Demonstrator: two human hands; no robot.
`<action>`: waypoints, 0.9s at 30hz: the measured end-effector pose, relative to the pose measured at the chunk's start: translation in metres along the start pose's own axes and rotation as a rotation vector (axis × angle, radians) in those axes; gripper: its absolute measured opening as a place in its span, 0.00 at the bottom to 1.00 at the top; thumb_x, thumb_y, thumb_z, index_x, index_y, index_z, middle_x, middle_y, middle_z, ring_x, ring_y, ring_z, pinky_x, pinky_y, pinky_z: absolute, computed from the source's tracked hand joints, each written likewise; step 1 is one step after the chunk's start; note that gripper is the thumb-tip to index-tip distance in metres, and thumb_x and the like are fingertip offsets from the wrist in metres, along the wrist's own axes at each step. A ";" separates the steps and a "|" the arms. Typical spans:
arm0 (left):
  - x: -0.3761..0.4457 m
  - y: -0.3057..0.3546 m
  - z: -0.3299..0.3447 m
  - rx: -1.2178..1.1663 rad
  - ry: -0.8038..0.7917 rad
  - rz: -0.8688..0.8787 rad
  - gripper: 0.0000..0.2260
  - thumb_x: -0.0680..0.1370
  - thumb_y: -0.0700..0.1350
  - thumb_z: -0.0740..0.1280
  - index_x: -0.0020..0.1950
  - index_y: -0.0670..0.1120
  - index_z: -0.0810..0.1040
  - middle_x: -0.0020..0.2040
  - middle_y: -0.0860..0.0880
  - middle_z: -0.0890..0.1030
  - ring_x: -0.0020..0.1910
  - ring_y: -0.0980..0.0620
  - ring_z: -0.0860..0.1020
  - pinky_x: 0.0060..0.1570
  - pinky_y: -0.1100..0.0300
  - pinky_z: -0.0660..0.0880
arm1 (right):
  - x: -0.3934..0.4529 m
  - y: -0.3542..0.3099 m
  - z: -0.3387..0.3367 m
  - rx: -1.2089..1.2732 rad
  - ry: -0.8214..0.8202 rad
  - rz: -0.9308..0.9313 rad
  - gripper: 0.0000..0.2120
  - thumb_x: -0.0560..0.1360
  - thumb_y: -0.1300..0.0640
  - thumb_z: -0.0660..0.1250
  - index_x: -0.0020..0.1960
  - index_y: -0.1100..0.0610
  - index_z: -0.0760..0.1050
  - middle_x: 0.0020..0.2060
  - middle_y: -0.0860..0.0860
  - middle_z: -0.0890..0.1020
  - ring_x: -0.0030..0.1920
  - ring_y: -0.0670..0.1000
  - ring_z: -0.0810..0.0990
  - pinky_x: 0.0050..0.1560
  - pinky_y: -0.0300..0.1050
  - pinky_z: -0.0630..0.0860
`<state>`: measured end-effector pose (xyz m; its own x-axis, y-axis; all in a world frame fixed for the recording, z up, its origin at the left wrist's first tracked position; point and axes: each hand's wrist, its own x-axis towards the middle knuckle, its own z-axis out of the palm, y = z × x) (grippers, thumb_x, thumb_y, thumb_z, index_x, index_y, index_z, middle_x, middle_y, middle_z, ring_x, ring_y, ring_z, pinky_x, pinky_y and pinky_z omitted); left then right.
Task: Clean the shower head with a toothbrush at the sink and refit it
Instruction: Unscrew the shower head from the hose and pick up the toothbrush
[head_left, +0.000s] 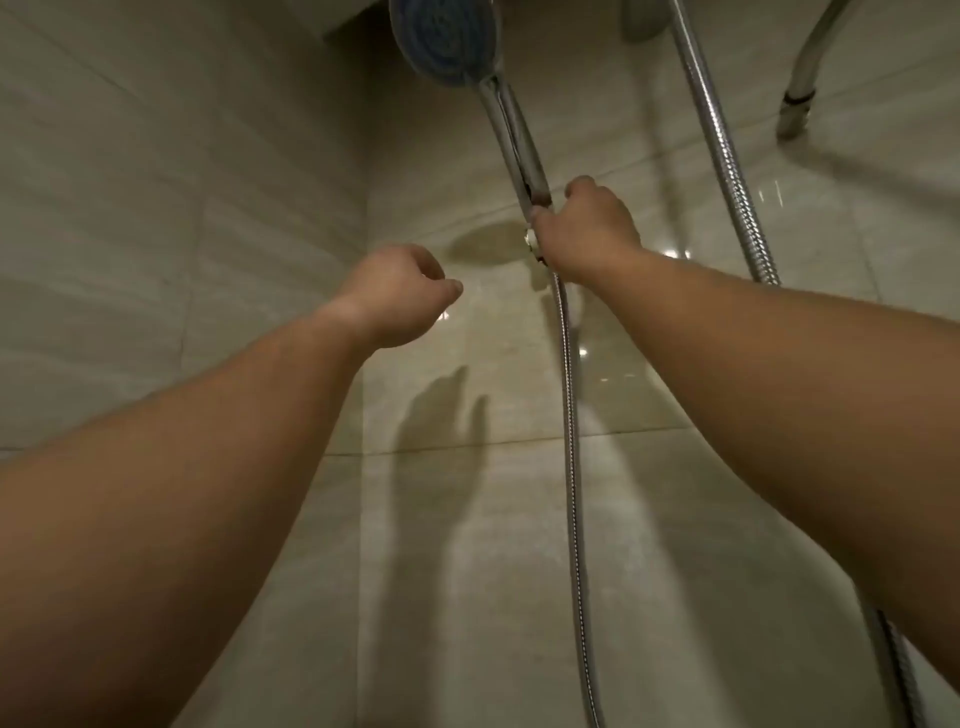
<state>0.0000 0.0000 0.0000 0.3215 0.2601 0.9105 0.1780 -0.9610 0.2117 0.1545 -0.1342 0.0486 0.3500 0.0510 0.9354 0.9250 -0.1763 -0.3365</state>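
The shower head (441, 39) has a round blue-grey face and a chrome handle (511, 135), and it stands upright against the tiled wall at the top of the head view. My right hand (587, 228) grips the lower end of the handle where the metal hose (571, 441) joins it. The wall holder is hidden behind that hand. My left hand (400, 296) is raised to the left of the hose, its fingers loosely curled and holding nothing. No toothbrush is in view.
A second stretch of ribbed metal hose (722, 145) runs down the wall on the right. A curved pipe (800, 98) with a black band hangs at the top right. Beige glossy tiles (208, 208) cover the wall, with a corner to the left.
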 end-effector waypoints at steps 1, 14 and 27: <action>0.002 0.000 0.000 -0.032 0.001 -0.007 0.10 0.77 0.54 0.69 0.52 0.50 0.81 0.44 0.56 0.79 0.50 0.48 0.79 0.49 0.56 0.74 | 0.006 -0.002 0.001 0.043 -0.023 0.010 0.27 0.77 0.42 0.61 0.69 0.59 0.68 0.62 0.57 0.77 0.60 0.61 0.76 0.58 0.54 0.76; 0.030 0.013 -0.004 -0.233 0.043 -0.070 0.16 0.79 0.56 0.67 0.60 0.47 0.81 0.52 0.49 0.82 0.53 0.49 0.79 0.49 0.58 0.74 | 0.038 -0.035 0.011 0.179 -0.033 -0.193 0.12 0.79 0.46 0.65 0.53 0.53 0.72 0.48 0.50 0.77 0.46 0.52 0.77 0.43 0.45 0.72; -0.056 0.012 0.011 -1.143 0.182 -0.200 0.12 0.83 0.49 0.64 0.53 0.40 0.78 0.44 0.45 0.83 0.39 0.52 0.82 0.42 0.58 0.79 | -0.128 -0.047 0.023 0.100 -0.200 -0.331 0.07 0.77 0.47 0.66 0.45 0.46 0.68 0.34 0.44 0.72 0.36 0.50 0.72 0.32 0.45 0.63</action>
<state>-0.0056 -0.0249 -0.0521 0.2281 0.4880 0.8425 -0.7580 -0.4541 0.4682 0.0696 -0.1094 -0.0578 0.0429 0.2812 0.9587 0.9990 -0.0222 -0.0382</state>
